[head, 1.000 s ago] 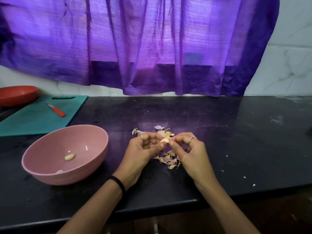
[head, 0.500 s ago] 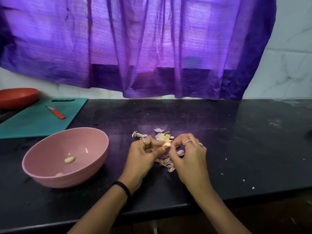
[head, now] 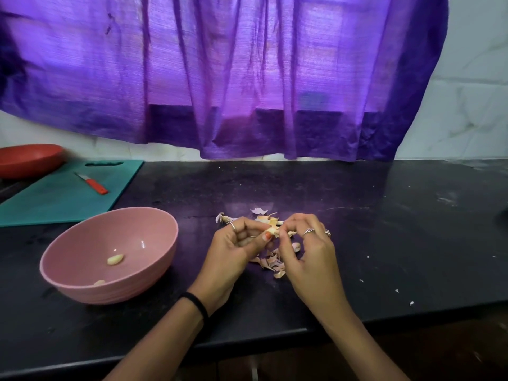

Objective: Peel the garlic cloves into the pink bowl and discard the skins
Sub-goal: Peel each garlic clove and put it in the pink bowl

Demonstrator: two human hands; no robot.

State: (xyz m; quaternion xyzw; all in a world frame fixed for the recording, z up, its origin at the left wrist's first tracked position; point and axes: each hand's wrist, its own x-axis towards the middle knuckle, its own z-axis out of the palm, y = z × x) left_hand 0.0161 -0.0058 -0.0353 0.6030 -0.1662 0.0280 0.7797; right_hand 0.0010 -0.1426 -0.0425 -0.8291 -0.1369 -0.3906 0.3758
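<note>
Head view: the left hand [head: 233,251] pinches a garlic clove [head: 272,230] above the countertop [head: 384,243] middle; right hand [head: 308,251] fingertips pinch its skin. The clove is probably light, firm and slippery once bare (grip its ends); the skin is brittle. Pink bowl [head: 82,287], near the front edge: two peeled cloves [head: 115,259]. One skin pile [head: 270,264].

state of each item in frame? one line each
pink bowl: upright, two peeled cloves inside
garlic clove: pinched between both hands, partly peeled
left hand: grips the clove
right hand: pinches at the clove's skin
skins: loose pile on the counter
knife: flat on the cutting board
</note>
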